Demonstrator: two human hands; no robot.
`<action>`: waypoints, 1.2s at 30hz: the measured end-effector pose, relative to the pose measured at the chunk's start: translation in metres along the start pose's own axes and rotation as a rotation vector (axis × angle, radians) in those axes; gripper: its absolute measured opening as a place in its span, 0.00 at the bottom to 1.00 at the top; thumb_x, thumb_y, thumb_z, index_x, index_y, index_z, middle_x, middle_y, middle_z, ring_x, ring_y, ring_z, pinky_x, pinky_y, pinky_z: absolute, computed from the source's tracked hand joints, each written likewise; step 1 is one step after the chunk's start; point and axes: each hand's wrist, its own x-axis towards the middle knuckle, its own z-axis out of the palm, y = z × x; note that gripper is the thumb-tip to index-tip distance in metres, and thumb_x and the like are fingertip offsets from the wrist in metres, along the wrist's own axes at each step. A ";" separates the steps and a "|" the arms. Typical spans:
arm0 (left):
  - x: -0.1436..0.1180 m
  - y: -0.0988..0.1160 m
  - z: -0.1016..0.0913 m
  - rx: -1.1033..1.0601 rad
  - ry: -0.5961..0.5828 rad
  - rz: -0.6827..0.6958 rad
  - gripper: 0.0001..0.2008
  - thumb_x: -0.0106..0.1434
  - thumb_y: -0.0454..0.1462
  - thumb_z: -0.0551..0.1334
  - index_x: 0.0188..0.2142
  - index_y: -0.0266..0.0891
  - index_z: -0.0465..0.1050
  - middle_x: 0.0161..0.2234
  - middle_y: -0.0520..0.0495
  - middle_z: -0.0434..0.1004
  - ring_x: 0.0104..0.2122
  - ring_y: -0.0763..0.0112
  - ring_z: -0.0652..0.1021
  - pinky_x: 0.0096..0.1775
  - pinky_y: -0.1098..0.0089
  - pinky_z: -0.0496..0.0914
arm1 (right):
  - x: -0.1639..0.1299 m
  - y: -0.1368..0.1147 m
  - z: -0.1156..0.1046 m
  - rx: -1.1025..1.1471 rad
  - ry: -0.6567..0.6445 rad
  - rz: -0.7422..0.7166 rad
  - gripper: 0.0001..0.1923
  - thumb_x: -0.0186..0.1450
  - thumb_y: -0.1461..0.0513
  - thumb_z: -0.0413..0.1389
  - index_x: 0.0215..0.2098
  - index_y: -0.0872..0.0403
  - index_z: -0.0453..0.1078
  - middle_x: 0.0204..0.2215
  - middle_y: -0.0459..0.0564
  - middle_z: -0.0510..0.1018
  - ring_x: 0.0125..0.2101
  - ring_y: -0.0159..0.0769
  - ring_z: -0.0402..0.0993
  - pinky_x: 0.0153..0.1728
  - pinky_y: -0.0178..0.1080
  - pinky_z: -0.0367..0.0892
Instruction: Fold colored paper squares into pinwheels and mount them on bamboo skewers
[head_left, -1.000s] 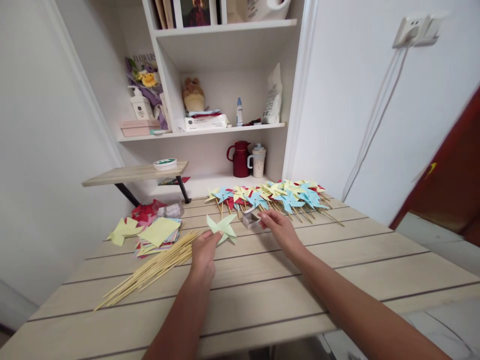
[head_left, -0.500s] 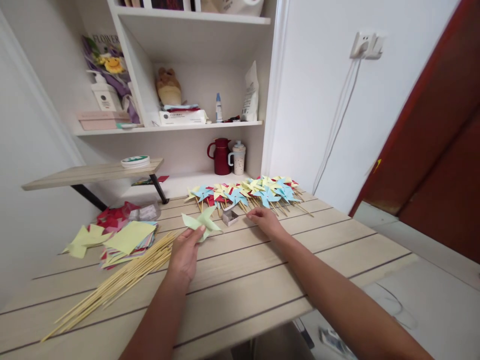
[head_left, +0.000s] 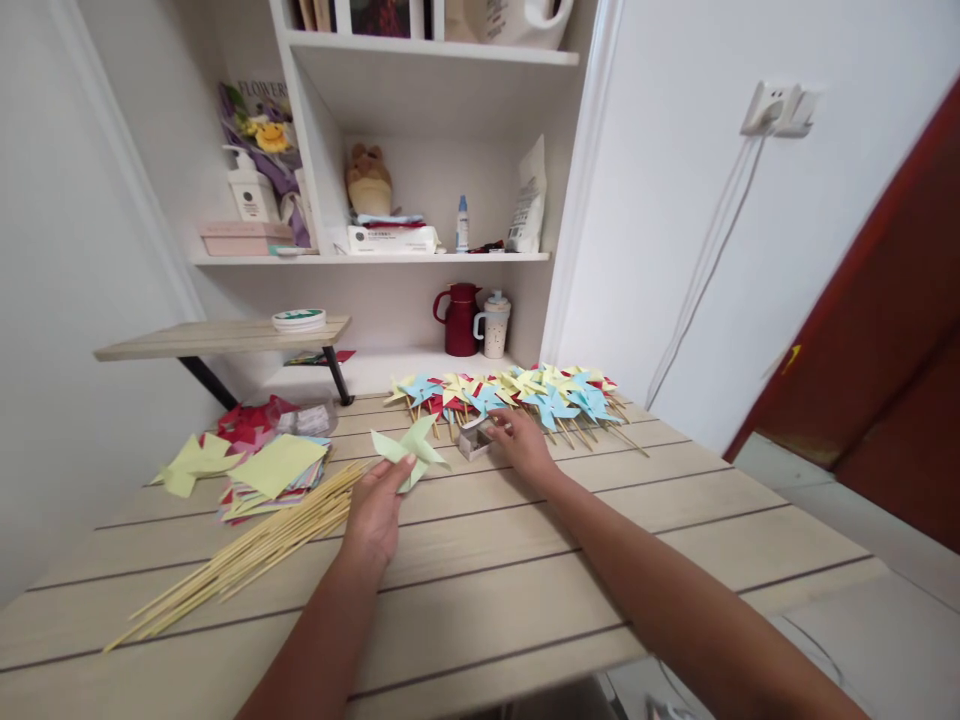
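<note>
While the left hand [head_left: 377,503] rests low on the wooden table [head_left: 525,580], its thumb and fingers pinch one blade of a pale green paper pinwheel [head_left: 412,448], which stands tilted up off the boards just in front of the knuckles. The right hand [head_left: 523,444] reaches further out, fingertips gathered at the edge of a small clear box [head_left: 475,437] that sits on the table just right of the pinwheel; whether they actually grip the box or only touch it I cannot tell.

Just beyond the box lies a long heap of finished pinwheels [head_left: 517,392] in blue, yellow and red, their wooden sticks pointing toward the near edge. Left of the left hand a bundle of bamboo skewers [head_left: 247,555] fans out across the boards, and beside it a stack of coloured paper squares [head_left: 271,474] with a yellow cut sheet [head_left: 193,463] further left. Behind, in the white shelf unit, a dark red jug [head_left: 460,318] and a white lidded cup [head_left: 494,323] stand side by side.
</note>
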 end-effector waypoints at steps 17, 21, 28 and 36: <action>0.002 -0.002 -0.003 -0.014 0.024 -0.028 0.14 0.43 0.34 0.75 0.31 0.35 0.81 0.32 0.47 0.84 0.32 0.71 0.79 0.39 0.72 0.69 | -0.003 0.007 -0.005 -0.096 0.050 -0.105 0.07 0.56 0.66 0.57 0.29 0.52 0.77 0.33 0.48 0.82 0.37 0.41 0.75 0.39 0.38 0.66; 0.002 -0.003 -0.004 0.008 0.050 -0.021 0.14 0.42 0.34 0.75 0.31 0.36 0.81 0.31 0.48 0.84 0.32 0.72 0.78 0.38 0.73 0.68 | -0.013 -0.005 -0.005 -0.114 0.056 -0.234 0.08 0.56 0.69 0.58 0.31 0.52 0.76 0.36 0.51 0.81 0.41 0.43 0.72 0.45 0.41 0.62; 0.004 -0.003 -0.005 0.016 0.030 -0.020 0.16 0.42 0.35 0.76 0.33 0.35 0.81 0.33 0.47 0.84 0.33 0.72 0.79 0.40 0.72 0.69 | -0.023 -0.020 0.003 -0.200 -0.038 -0.503 0.11 0.59 0.72 0.56 0.33 0.51 0.75 0.41 0.50 0.80 0.45 0.42 0.67 0.48 0.43 0.54; 0.002 -0.003 -0.005 0.026 -0.004 -0.014 0.19 0.41 0.36 0.76 0.35 0.34 0.81 0.34 0.46 0.84 0.34 0.70 0.79 0.40 0.71 0.69 | -0.021 -0.013 -0.001 -0.134 -0.061 -0.398 0.11 0.55 0.73 0.57 0.30 0.53 0.75 0.35 0.51 0.80 0.41 0.42 0.69 0.44 0.41 0.57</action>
